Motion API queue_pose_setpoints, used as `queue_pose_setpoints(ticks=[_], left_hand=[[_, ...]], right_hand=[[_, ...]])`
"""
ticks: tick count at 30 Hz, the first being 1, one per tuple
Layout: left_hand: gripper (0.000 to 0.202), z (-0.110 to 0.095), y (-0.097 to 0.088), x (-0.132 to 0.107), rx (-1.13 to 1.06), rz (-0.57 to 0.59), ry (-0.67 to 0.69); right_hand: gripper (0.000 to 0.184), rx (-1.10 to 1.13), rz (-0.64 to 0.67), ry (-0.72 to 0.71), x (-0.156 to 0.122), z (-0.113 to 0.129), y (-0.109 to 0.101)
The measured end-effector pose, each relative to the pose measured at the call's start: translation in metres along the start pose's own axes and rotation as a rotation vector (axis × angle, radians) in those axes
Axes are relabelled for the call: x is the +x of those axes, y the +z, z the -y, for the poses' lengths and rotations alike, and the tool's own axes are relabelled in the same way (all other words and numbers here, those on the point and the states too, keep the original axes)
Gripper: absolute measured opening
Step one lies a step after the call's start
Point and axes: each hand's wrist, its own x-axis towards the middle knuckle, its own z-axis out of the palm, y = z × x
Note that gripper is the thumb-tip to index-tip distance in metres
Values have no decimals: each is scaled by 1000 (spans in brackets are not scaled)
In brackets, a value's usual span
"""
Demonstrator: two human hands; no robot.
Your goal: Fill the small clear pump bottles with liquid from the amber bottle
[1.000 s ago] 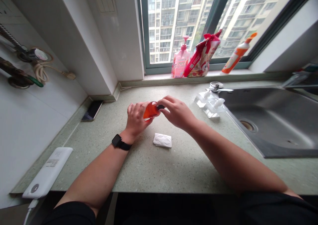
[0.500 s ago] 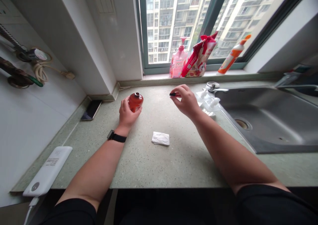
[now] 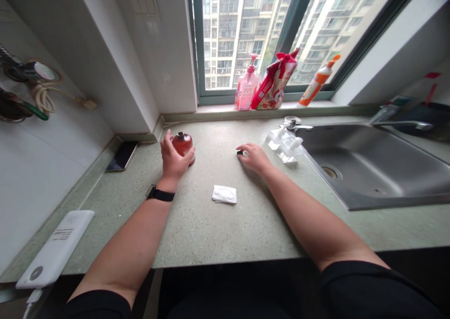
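Observation:
My left hand (image 3: 173,160) is wrapped round a small round orange-red bottle (image 3: 182,143) that stands upright and uncapped on the green speckled counter (image 3: 218,225). My right hand (image 3: 253,158) rests low on the counter further right, its fingertips pinching a small black cap (image 3: 240,153) against the surface. A folded white tissue (image 3: 224,194) lies on the counter between my two forearms.
A steel sink (image 3: 372,166) lies at the right, with clear small bottles (image 3: 286,145) beside it. A phone (image 3: 121,155) lies at the left wall, a white power bank (image 3: 52,254) at the near left edge. Pink pump bottle (image 3: 246,87), red bag (image 3: 272,82) and orange bottle (image 3: 316,82) stand on the sill.
The cap came off the bottle. My left hand stood the bottle on the counter at the left; my right hand carried the cap right and lowered it to the counter.

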Motion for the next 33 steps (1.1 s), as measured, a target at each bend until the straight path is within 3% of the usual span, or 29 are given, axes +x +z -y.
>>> queue_pose_setpoints(ticks=[6,9,14,17,19,21,25,33], left_hand=[[82,-27,-12,-4,87,-70,258],[61,-45,-15,-12,81,-64,390],[20,-56,-11,-21,13,251,609],[15,-54,-7,-21,-13,299,637],[16,-52,-5,-21,-28,299,634],[16,-50,-4,-21,-34,317,625],[19,-51,-4,-22,-36,410,578],[20,-53,-3,-23,-65,526,523]], right_hand=[[35,-35,-40,11,1,0,-6],[36,20,-253,0,6,-2,-31],[35,-9,-604,128,-2,-29,-88],[42,-61,-702,293,-15,-57,-108],[49,-61,-651,419,-21,-74,-114],[52,-32,-520,502,-23,-89,-117],[43,-61,-285,523,-23,-106,-117],[30,-121,-246,493,-23,-112,-124]])
